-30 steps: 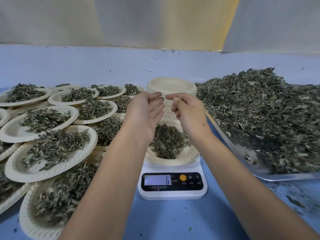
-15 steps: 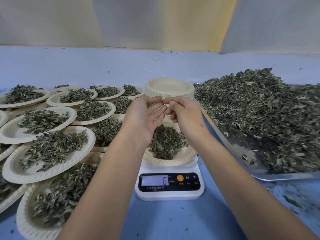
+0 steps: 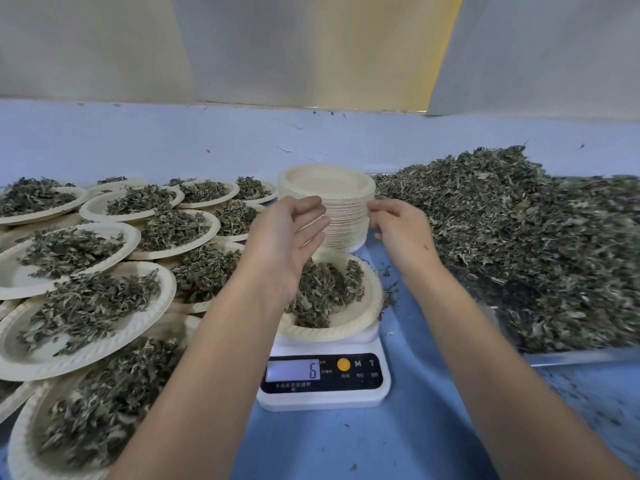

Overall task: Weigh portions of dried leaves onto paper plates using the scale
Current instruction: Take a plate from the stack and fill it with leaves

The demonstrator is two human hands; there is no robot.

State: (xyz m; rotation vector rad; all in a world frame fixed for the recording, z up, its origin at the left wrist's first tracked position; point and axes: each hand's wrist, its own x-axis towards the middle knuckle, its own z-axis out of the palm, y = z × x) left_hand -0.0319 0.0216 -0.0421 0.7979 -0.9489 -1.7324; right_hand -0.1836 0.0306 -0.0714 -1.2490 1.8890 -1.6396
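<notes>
Portion of dried green leaves [image 3: 325, 289] lies in cream paper plate [image 3: 367, 313] on white digital scale [image 3: 325, 393], centre-near on blue table [image 3: 346, 445], so display reads 6 | left hand [image 3: 287, 244] released above plate, probably shedding crumbs | right hand [image 3: 401, 233] curled beside far stack of empty paper plates [image 3: 346, 220], grip unclear

Leaf plate [image 3: 367, 303] on scale [image 3: 323, 393]

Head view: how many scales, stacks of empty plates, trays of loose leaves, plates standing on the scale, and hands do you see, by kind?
Scale: 1
Stack of empty plates: 1
Tray of loose leaves: 1
Plate on the scale: 1
Hands: 2 (left hand, right hand)
Total: 6
</notes>
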